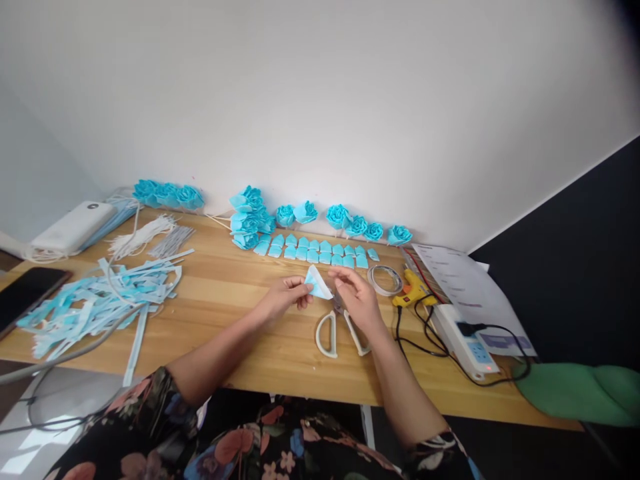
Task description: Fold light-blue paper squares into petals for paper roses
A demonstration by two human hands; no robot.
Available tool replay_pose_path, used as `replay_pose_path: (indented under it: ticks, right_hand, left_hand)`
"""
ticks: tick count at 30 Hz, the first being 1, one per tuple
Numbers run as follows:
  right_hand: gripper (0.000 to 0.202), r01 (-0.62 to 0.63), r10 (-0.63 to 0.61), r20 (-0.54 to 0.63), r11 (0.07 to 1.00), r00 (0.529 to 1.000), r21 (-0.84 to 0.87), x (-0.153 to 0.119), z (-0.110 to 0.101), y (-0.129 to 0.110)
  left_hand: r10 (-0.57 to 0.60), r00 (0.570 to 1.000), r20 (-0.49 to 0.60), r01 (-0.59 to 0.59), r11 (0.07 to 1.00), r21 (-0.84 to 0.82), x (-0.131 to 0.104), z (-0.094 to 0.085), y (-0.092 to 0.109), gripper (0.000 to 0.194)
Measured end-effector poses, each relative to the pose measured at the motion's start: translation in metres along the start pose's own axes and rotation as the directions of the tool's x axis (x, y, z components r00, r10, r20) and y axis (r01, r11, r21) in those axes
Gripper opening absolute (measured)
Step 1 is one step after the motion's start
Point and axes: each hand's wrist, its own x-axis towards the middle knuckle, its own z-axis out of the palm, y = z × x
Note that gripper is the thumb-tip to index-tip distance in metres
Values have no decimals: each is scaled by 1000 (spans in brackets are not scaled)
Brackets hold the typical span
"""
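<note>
A small folded triangle of light-blue and white fabric (316, 283) is pinched between the thumb and fingers of my left hand (290, 293). To its right, my right hand (356, 297) hovers with loosely bent fingers apart, close to the triangle's edge and holding nothing I can see. Below it lies a pair of scissors (327, 337) with white handles spread; my right hand hides part of the blades. Beyond my hands, two rows of folded blue petal pieces (313, 250) lie on the wooden table (225, 293).
Several blue fabric flowers (247, 217) stand along the wall. Cut strips (110, 300), white cords (145, 233), a phone (30, 293) and a power bank (75, 227) lie left. At right are a tape roll (385, 280), yellow glue gun (414, 290), corded power strip (467, 343) and papers (460, 280).
</note>
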Motion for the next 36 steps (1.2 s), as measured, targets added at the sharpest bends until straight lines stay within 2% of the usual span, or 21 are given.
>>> replay_pose_path:
  ticks: [5,7,10,12,16,22,25,28,32,36]
  right_hand:
    - [38,198,-185,172,978,968,-62,2,-2,-4]
    - [34,230,-213,213,972,954,-58,1,0,-5]
    - [16,234,-217,219,971,951,-54,2,0,-4]
    - [10,225,-209,214,973,954,-54,2,0,-4]
    - [11,183,-169,233,982,958,-37,3,0,-3]
    - [11,-10,16,214,1000,977,-28,0,4,0]
    - [14,-66,73,174,997,982,-41,-1,6,1]
    - [19,-91,88,154,996,984,18,-1,6,2]
    - [35,-100,91,172,994,981,48,-1,7,0]
    - [40,-94,92,159,996,983,5,-1,8,-1]
  left_hand:
    - [-40,999,-7,40,998,-47,0,0,2,35]
    - [-42,999,-1,42,999,-18,-1,0,3,35]
    - [-25,1000,2,25,999,42,-1,-1,2,35]
    - [-12,1000,-1,12,997,82,0,-1,1,35]
    - [25,1000,-11,-22,980,197,1,-1,1,33]
    - [169,985,-11,-151,907,392,-1,2,4,29]
    - [170,985,-1,-155,896,416,-2,2,4,30]
    - [163,987,-1,-147,893,425,-3,3,4,30]
    - [165,986,-12,-144,891,432,-3,3,3,32]
    - [158,987,-12,-139,896,423,-3,3,3,32]
